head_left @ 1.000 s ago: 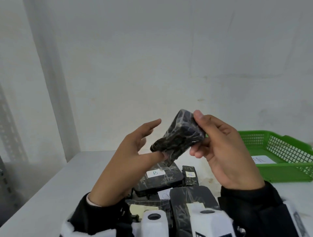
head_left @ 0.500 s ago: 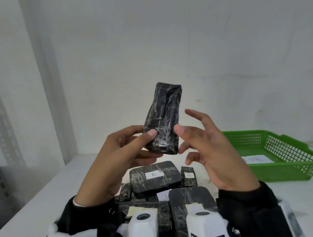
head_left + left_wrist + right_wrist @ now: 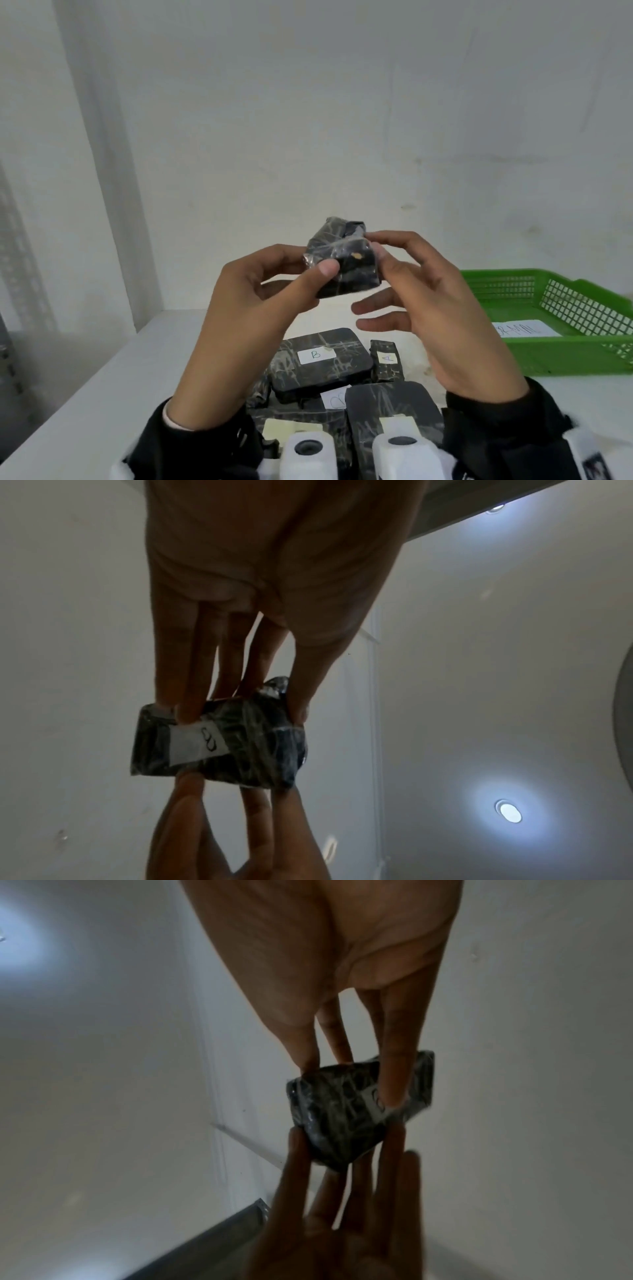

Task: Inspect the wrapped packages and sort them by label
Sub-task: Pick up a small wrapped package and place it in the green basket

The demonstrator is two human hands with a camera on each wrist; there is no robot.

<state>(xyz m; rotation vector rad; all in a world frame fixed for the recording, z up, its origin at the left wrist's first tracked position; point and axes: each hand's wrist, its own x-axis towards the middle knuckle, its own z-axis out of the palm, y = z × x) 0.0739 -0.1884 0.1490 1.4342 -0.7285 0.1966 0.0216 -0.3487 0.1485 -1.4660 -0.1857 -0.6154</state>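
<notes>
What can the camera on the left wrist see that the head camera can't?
Only the left wrist view shows the white label on the held package, written with what looks like a B. Only the head view shows the other packages, marked B and A, and the green basket. Both show the left hand and right hand gripping the package.

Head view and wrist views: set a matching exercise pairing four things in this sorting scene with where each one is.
Things:
1. small wrapped package
2. package labelled B
3. package labelled A
4. green basket

Places:
a. right side of the table
b. lying on the table, left of A
c. held up between left hand and right hand
d. lying on the table, right of B

Pairs: 1-c, 2-b, 3-d, 4-a
</notes>
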